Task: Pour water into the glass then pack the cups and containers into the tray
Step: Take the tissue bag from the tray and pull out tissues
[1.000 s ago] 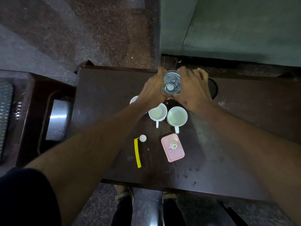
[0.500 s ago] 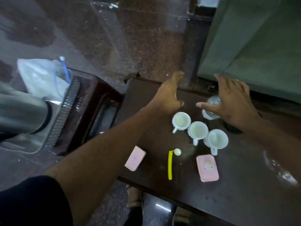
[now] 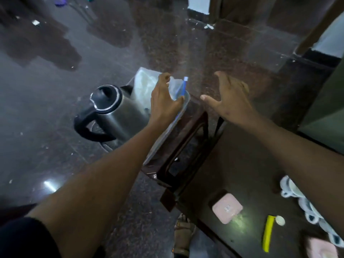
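A: Status on the hands?

B: Left hand (image 3: 163, 101) is centre frame, fingers spread and curled, hovering over the rim of the tray (image 3: 168, 131). Can't tell if the thumb touches the rim. Nothing gripped.

A: Right?

B: Right hand (image 3: 229, 101) is just right of centre, fingers splayed wide, thumb pointing left. Empty, in the air above the floor (image 3: 46, 136) and the table's far corner.

A: Where's the tray?

B: Centre, on a dark wooden stand (image 3: 186, 146) left of the table (image 3: 232, 174). Pale rim, tilted look from the wide lens. It holds a steel kettle (image 3: 115, 112) with black lid and handle at centre left, and a clear plastic bag (image 3: 147, 84) with a blue-and-white stick (image 3: 183, 86) poking up behind the left hand.

A: Cups and containers?

B: White cups (image 3: 305, 203) at lower right, mostly hidden by the right forearm, blurred; can't count them. One pink container (image 3: 227, 209) bottom centre-right on the table, a second pink container (image 3: 322, 248) in the bottom right corner, cut by the frame edge. Between them a yellow strip (image 3: 268, 233) with a small white cap (image 3: 280, 220) touching its top end.

A: The glass?

B: Can't see it.
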A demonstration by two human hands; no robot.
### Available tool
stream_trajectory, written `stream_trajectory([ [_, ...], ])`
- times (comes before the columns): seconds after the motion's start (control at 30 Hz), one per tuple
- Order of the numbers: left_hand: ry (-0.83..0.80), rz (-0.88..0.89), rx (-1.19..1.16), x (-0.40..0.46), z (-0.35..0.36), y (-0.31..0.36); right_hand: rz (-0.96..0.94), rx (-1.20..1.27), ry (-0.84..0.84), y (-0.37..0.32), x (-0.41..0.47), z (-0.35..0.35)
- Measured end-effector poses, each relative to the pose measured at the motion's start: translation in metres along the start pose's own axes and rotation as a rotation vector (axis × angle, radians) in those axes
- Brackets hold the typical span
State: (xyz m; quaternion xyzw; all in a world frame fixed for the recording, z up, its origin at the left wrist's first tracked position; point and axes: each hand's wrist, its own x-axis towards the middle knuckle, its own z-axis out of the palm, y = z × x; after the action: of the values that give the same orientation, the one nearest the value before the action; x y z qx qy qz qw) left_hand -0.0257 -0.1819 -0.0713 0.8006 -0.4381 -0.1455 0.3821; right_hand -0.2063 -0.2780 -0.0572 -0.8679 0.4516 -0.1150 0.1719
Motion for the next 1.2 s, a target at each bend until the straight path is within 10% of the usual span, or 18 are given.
stream_trajectory([
  [0.5,-0.108,-0.176,0.228,0.013,0.018,-0.062,0.045,0.182,-0.170,-0.064,0.057,0.091],
  [0.83,0.272,0.091,-0.062,0.025,0.010,0.037,0.060,0.587,0.254,-0.076,0.059,0.013],
  [1.2,-0.288,0.356,0.082,-0.128,0.124,0.069,0.598,0.530,0.212,0.085,-0.139,0.050],
])
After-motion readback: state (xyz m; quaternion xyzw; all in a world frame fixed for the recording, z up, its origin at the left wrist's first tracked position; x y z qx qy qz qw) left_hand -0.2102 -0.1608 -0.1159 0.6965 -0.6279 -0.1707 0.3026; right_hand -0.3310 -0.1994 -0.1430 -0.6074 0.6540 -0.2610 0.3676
